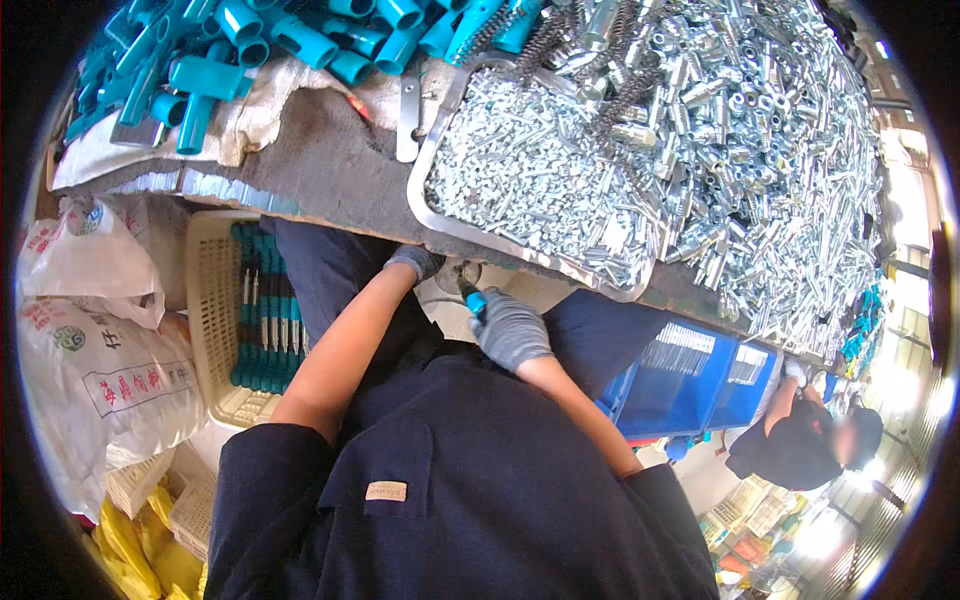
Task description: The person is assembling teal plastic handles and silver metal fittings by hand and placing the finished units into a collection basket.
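My right hand (512,330), in a grey glove, is closed around a teal-handled tool (477,303) with a dark end that points up toward the bench edge. My left hand (416,262), gloved the same way, reaches to the bench's front edge; its fingers are hidden there, so whether it grips anything does not show. Between the two hands, low under the edge, a round metal part (466,270) is only partly visible. Just above, on the bench (330,165), stands a metal tray (425,185) full of small silvery pieces.
Teal tubes (305,42) are heaped at the far left, loose metal fittings (760,130) and dark springs (625,90) at the right. Beside my left leg stands a cream basket (205,330) of teal-handled tools, near white sacks (120,380). Blue bins (660,395) and a co-worker (800,440) are rightward.
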`<state>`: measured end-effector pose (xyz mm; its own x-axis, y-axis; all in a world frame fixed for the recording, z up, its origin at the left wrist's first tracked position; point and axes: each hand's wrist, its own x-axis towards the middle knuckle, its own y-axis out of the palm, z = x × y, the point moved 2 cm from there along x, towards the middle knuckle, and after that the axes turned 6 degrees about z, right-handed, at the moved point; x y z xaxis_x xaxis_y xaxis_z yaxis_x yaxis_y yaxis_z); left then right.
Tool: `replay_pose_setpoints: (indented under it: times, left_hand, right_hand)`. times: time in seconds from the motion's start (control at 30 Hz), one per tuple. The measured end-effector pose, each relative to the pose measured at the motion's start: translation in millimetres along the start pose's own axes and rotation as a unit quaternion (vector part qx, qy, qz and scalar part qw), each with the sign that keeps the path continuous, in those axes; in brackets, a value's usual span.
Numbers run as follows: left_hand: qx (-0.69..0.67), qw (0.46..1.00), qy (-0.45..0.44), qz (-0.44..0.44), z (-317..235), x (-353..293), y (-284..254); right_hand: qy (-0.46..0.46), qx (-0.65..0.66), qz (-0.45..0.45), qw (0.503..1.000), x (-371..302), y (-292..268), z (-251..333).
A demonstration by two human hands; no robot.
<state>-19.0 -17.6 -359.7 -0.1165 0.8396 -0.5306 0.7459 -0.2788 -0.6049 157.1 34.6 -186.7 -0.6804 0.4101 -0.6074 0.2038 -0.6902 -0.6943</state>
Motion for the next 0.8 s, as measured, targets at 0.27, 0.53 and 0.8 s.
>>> replay_pose_setpoints:
  times: [0.27,0.53,0.8]
  left_hand:
    - [-0.026,0.997,0.029,0.061,-30,-18,2]
    - [0.149,0.940,0.238,0.193,-193,-81,-70]
    - [0.172,0.922,0.252,0.237,-178,-75,-64]
  right_hand:
    - [-0.064,0.191,0.049,0.978,41,15,-70]
    - [-0.118,0.205,-0.234,0.943,-3,29,-30]
    - [-0.029,0.142,-0.073,0.987,27,48,-44]
